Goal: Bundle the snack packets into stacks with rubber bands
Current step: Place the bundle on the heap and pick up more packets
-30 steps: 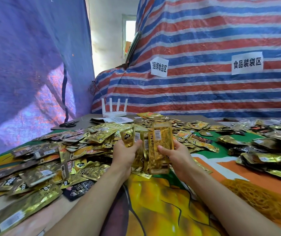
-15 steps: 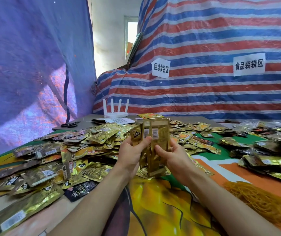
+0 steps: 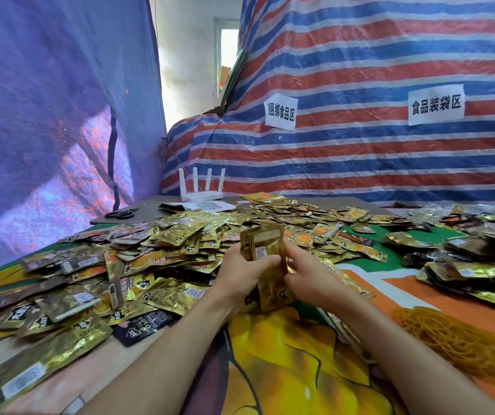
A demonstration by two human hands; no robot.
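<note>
I hold an upright stack of gold snack packets (image 3: 265,250) between both hands, just above the table. My left hand (image 3: 244,274) grips its left side with the thumb across the front. My right hand (image 3: 307,272) grips its right edge. A wide heap of loose gold and dark snack packets (image 3: 156,256) covers the table to the left and behind. A pile of orange-yellow rubber bands (image 3: 455,339) lies at the right, apart from both hands.
Bundled packets (image 3: 473,274) lie at the far right. A white router (image 3: 202,187) and black scissors (image 3: 120,214) sit at the back on a grey board. A colourful printed cloth (image 3: 285,369) covers the table. Striped tarpaulin (image 3: 360,145) hangs behind.
The fanned packets have been squared into a tighter stack between my hands. My view has shifted slightly; the hands stay at the table's middle.
</note>
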